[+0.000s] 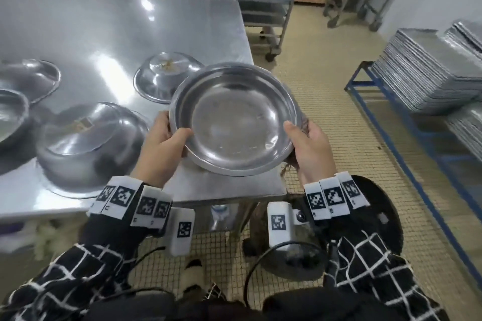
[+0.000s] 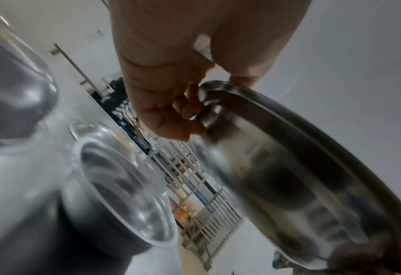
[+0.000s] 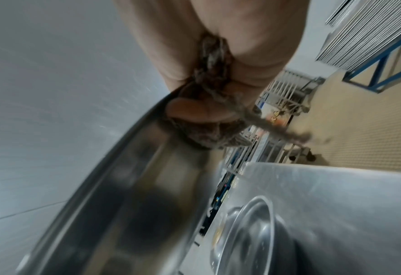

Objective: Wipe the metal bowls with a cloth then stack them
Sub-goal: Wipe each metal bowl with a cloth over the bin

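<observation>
I hold a round metal bowl (image 1: pixel 234 117), open side up and tilted toward me, above the table's near right corner. My left hand (image 1: pixel 172 135) grips its left rim, thumb inside and fingers curled underneath (image 2: pixel 183 119). My right hand (image 1: pixel 305 138) grips the right rim, thumb on the inner edge. It presses a brown frayed cloth (image 3: pixel 204 134) against the bowl's underside (image 3: pixel 135 186). In the head view only scraps of the cloth (image 1: pixel 288 163) show below that hand. Upside-down bowls (image 1: pixel 167 73) (image 1: pixel 86 143) lie on the table to the left.
More bowls (image 1: pixel 31 75) (image 1: pixel 10 117) sit at the left edge of the steel table (image 1: pixel 117 28). Wheeled racks (image 1: pixel 260 2) stand behind it. Stacked metal trays (image 1: pixel 422 68) rest on a blue frame (image 1: pixel 391 112) at right, across a tiled aisle. A dark round seat (image 1: pixel 378 216) is under my right arm.
</observation>
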Action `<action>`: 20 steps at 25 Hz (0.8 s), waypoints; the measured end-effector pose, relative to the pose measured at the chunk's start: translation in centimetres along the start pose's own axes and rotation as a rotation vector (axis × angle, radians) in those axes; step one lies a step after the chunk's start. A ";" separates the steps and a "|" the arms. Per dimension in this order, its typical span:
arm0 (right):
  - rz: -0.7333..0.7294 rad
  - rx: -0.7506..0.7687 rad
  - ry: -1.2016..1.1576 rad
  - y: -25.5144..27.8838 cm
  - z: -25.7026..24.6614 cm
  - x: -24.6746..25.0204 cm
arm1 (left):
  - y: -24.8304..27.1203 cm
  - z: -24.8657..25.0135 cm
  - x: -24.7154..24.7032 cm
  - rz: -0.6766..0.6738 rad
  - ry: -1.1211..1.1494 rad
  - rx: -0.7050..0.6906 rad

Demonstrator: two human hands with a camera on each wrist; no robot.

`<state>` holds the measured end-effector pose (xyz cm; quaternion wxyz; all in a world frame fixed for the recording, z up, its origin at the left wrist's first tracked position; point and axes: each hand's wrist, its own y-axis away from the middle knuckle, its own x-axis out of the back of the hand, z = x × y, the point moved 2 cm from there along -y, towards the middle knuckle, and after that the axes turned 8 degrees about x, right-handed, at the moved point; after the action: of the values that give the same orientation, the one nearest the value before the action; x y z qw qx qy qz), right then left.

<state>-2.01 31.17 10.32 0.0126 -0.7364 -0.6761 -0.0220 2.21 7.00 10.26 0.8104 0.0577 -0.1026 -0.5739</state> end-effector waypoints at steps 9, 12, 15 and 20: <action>-0.241 -0.028 0.148 -3.1 0.2 -18.7 | -5.3 -1.0 18.2 0.106 -0.060 0.104; -0.311 -0.058 0.219 -5.2 -0.3 -24.8 | -9.9 -0.4 23.8 0.084 -0.121 0.134; -0.344 -0.083 0.303 -8.1 -0.6 -29.7 | -14.3 0.8 27.3 0.020 -0.234 0.163; -0.454 -0.065 0.611 -15.6 -1.1 -36.0 | -22.2 1.4 30.1 0.038 -0.279 0.289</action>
<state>-20.60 -3.35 9.45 0.1853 -0.5275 -0.7859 -0.2642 -8.85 -28.73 9.94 0.7824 0.0916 -0.2963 -0.5401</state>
